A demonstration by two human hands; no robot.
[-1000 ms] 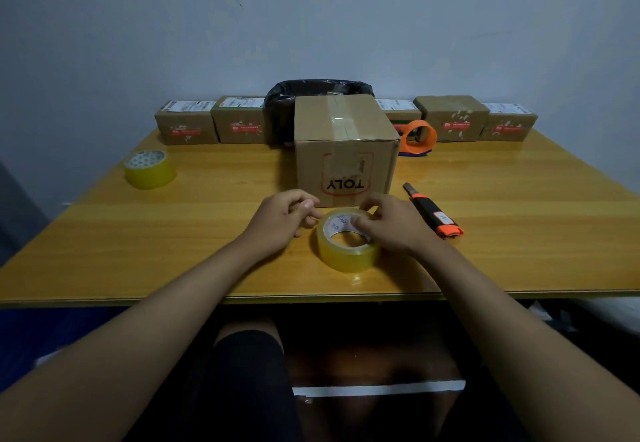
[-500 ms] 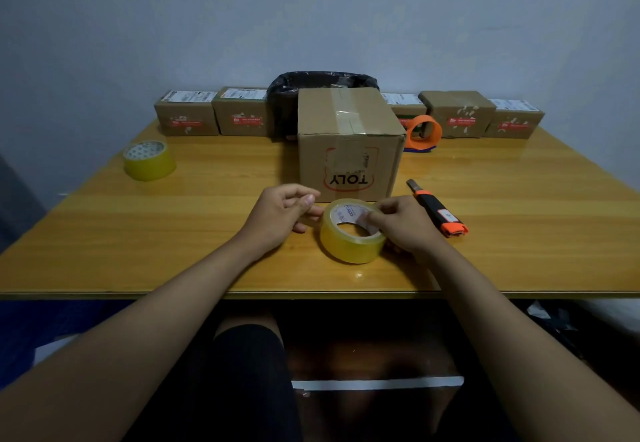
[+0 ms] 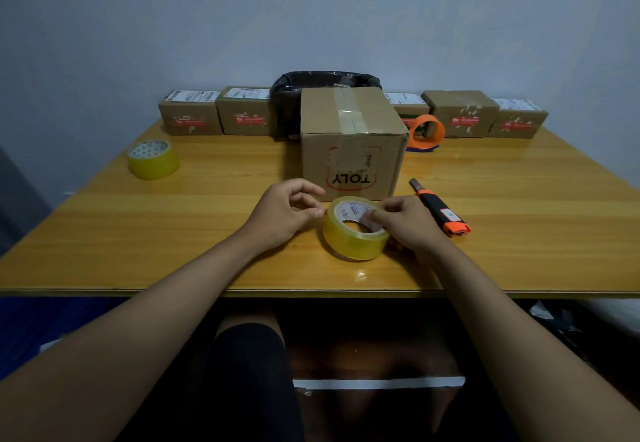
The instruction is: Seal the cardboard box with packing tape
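A cardboard box (image 3: 351,145) marked TOLY upside down stands mid-table, its top flaps closed with old clear tape along the seam. In front of it a yellowish roll of packing tape (image 3: 353,239) is tilted up off the table. My right hand (image 3: 405,223) grips the roll, fingers inside its core. My left hand (image 3: 285,214) is just left of the roll, thumb and fingertips pinched at its outer edge; whether they hold the tape's end I cannot tell.
An orange-and-black utility knife (image 3: 440,211) lies right of the box. A second tape roll (image 3: 154,159) sits at the far left. An orange tape dispenser (image 3: 426,133), a black bag (image 3: 294,95) and several small parcels (image 3: 190,117) line the wall. The table's front edge (image 3: 138,291) is near.
The roll has been tipped up from lying flat and my left hand's fingertips have come to pinch at its edge. The view has shifted slightly.
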